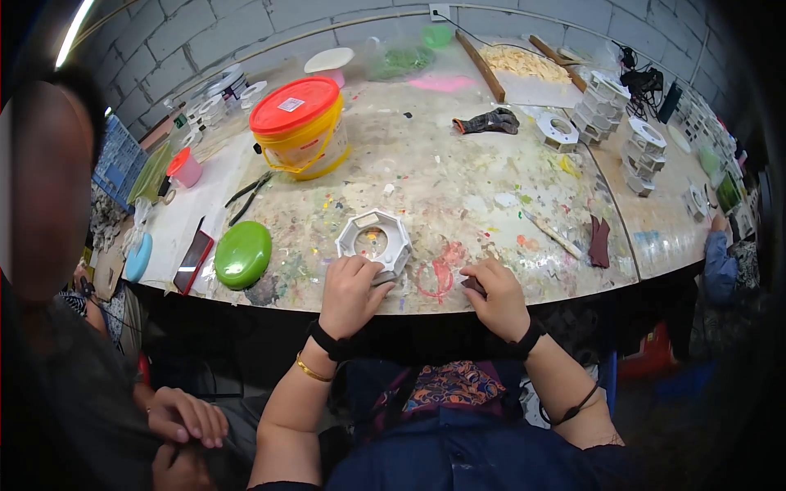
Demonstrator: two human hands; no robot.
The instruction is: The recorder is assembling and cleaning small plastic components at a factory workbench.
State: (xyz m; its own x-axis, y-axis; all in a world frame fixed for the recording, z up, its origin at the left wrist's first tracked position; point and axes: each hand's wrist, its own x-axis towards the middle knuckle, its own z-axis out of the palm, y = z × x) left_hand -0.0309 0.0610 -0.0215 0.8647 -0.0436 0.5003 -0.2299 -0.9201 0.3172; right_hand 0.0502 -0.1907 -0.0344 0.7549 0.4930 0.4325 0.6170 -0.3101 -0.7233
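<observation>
A white octagonal ring-shaped piece (399, 235) with a round hole in its middle lies near the front edge of the worktable. My left hand (350, 296) has its fingers closed on the near rim of it. To the right, apart from the ring, my right hand (498, 299) pinches a small dark brown piece (473, 285) whose kind I cannot make out. Farther right rests a dark red-brown strip of folded material (599, 242), beside a pale-handled pen-like tool (553, 235).
On my left are a green lid-like disc (243, 255), a red-edged phone (194, 260), pliers (249, 197) and a yellow bucket with a red lid (300, 129). A dark glove (487, 122) and stacked white pieces (602, 110) lie farther back. Another person (70, 360) sits close at left.
</observation>
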